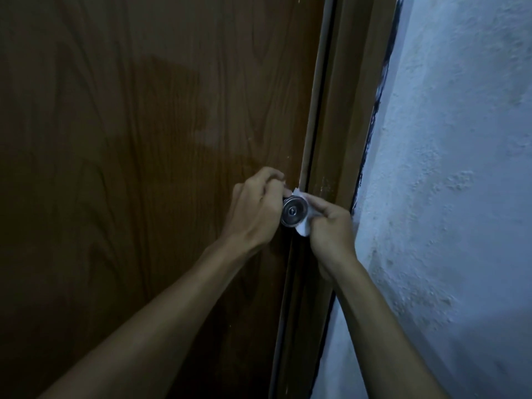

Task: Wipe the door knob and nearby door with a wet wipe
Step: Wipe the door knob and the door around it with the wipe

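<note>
A round shiny metal door knob with a keyhole in its face sits at the right edge of a dark brown wood-grain door. A white wet wipe is wrapped behind and around the knob's right side and top. My right hand pinches the wipe at the knob's right. My left hand closes on the knob's left side, and a bit of white wipe shows at its fingertips. A darker damp patch covers the door above and left of the knob.
The brown door frame runs beside the door's edge. A rough white-blue plastered wall fills the right side. Both of my forearms reach in from the bottom.
</note>
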Tool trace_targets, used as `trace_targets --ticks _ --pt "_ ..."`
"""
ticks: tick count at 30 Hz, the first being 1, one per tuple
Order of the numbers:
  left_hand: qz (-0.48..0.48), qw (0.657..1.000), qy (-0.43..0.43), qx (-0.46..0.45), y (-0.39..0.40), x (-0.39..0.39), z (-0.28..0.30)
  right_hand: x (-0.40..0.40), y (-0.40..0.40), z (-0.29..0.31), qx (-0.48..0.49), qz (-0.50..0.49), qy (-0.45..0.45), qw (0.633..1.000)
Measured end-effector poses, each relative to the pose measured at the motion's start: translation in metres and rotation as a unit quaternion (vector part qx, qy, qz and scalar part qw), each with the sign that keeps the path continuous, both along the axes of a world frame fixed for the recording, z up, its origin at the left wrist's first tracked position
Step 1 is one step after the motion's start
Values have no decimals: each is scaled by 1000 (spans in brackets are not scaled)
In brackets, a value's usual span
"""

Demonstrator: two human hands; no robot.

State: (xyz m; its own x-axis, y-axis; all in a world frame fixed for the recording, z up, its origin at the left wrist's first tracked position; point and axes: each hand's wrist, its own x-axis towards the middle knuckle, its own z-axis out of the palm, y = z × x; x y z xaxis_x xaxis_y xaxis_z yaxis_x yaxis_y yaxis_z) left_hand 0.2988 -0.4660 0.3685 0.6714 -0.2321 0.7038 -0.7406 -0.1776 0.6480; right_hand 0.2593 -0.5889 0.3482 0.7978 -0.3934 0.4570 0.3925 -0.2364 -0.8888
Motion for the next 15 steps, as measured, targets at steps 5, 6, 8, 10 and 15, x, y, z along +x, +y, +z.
trace_targets --ticks 5,6,8,10,15 --pt "8 1000 -8 -16 0 -4 3 -2 -1 1 -45 -8 -10 999" --pt "12 1000 -7 -19 0 -3 3 -4 1 -5 -25 -9 -13 1000" --pt "16 1000 -13 -16 1 -3 4 -8 5 -15 36 -3 -20 999" --pt "17 1000 -21 -4 1 -2 4 -6 7 -12 95 5 -19 995" --pt "17 999 -46 18 0 0 8 -11 15 1 228 38 17 973"
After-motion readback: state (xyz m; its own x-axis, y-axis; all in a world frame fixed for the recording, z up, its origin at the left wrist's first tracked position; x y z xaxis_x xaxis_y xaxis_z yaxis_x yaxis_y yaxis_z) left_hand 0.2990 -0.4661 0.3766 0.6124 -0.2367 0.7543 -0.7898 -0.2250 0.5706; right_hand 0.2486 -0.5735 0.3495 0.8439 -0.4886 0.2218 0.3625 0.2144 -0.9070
